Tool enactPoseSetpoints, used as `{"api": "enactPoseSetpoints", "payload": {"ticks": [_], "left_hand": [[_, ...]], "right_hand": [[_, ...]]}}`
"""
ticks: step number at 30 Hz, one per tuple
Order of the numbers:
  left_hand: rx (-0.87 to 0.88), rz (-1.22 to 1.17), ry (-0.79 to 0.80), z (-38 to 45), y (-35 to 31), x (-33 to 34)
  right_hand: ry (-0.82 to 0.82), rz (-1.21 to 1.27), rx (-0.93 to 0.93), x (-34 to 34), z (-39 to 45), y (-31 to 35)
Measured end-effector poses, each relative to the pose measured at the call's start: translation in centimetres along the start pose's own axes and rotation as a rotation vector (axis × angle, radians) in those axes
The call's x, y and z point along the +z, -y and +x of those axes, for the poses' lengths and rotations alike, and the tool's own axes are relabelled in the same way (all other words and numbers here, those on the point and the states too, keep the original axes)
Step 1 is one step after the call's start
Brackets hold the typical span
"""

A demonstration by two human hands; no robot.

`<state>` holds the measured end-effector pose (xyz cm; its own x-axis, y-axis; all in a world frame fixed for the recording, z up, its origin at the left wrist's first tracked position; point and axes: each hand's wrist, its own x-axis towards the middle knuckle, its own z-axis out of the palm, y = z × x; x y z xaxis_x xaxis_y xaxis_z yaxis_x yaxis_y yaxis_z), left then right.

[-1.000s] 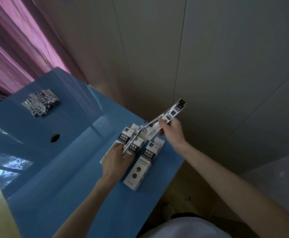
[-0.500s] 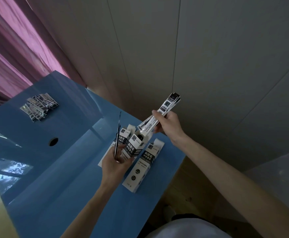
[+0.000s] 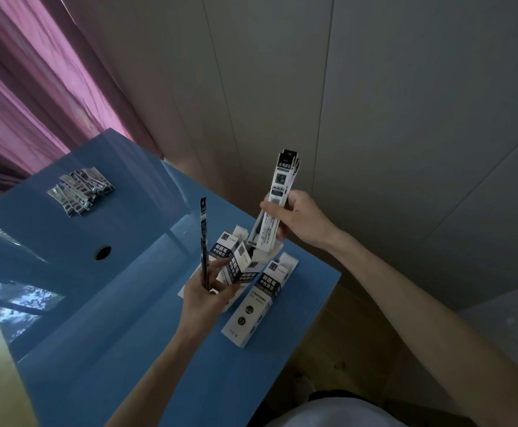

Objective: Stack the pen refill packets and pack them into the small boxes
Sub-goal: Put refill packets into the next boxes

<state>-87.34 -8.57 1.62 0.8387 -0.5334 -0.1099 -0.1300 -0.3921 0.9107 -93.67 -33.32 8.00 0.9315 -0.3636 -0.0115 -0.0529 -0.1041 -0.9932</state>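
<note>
Since the earlier frame your right hand [image 3: 297,218] has tipped its stack [image 3: 277,200] upright, lower end in the open box [image 3: 245,266]. Left of that box, loose packets [image 3: 80,192] lie far off; your left hand [image 3: 207,288] grasps one packet [image 3: 204,245] and the box.

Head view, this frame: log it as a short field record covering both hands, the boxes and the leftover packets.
right hand: grips a stack of white-and-black pen refill packets, lower end entering an open box
left hand: holds a thin dark refill packet upright and steadies the tilted white-and-black small cardboard box
other box: lying flat to the right, flap open
spare packets: loose pile at the far left
surface: glossy blue table
packing: under way
</note>
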Motion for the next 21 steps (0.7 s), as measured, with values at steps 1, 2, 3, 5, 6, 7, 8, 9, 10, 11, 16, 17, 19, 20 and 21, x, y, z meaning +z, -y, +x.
{"api": "enactPoseSetpoints", "payload": {"ticks": [1,2,3,5,6,7,8,9,10,11,16,17,19,20,21], "left_hand": [[-0.001,0.000,0.009,0.0,0.0,0.0],[-0.001,-0.002,0.015,0.0,0.0,0.0],[-0.002,-0.011,0.020,0.1,0.1,0.1],[-0.010,-0.050,0.014,0.1,0.2,0.0],[-0.014,-0.063,0.015,0.0,0.1,0.0],[-0.011,-0.064,0.022,0.0,0.0,-0.1],[-0.006,-0.060,0.034,-0.1,-0.1,-0.2],[-0.005,-0.055,0.044,-0.2,-0.2,-0.3],[-0.006,-0.050,0.051,-0.4,-0.3,-0.4],[-0.011,-0.047,0.055,-0.4,-0.5,-0.5],[-0.070,-0.084,0.072,-0.5,-0.8,-0.5],[-0.076,-0.090,0.070,-0.5,-0.8,-0.6],[-0.078,-0.105,0.071,-0.5,-0.8,-0.7],[-0.079,-0.110,0.071,-0.5,-0.8,-0.7],[-0.078,-0.117,0.074,-0.5,-0.9,-0.7]], "right_hand": [[0.048,-0.017,0.000,0.0,0.0,0.1],[0.087,-0.031,-0.002,0.0,0.0,0.2],[0.115,-0.040,-0.004,0.0,0.0,0.3],[0.143,-0.056,-0.014,0.1,0.0,0.5],[0.152,-0.063,-0.018,0.0,0.0,0.6],[0.157,-0.070,-0.018,0.0,0.0,0.7],[0.160,-0.078,-0.015,-0.2,0.1,0.8],[0.160,-0.092,-0.011,-0.3,0.2,0.8],[0.158,-0.108,-0.008,-0.5,0.3,0.9],[0.161,-0.123,-0.004,-0.6,0.4,1.0],[0.203,-0.177,0.028,-0.2,0.0,1.3],[0.201,-0.186,0.024,0.0,-0.2,1.3],[0.193,-0.204,0.000,0.4,-0.6,1.2],[0.178,-0.204,-0.011,0.6,-0.8,1.1],[0.151,-0.190,-0.018,0.8,-0.9,0.9]]}}
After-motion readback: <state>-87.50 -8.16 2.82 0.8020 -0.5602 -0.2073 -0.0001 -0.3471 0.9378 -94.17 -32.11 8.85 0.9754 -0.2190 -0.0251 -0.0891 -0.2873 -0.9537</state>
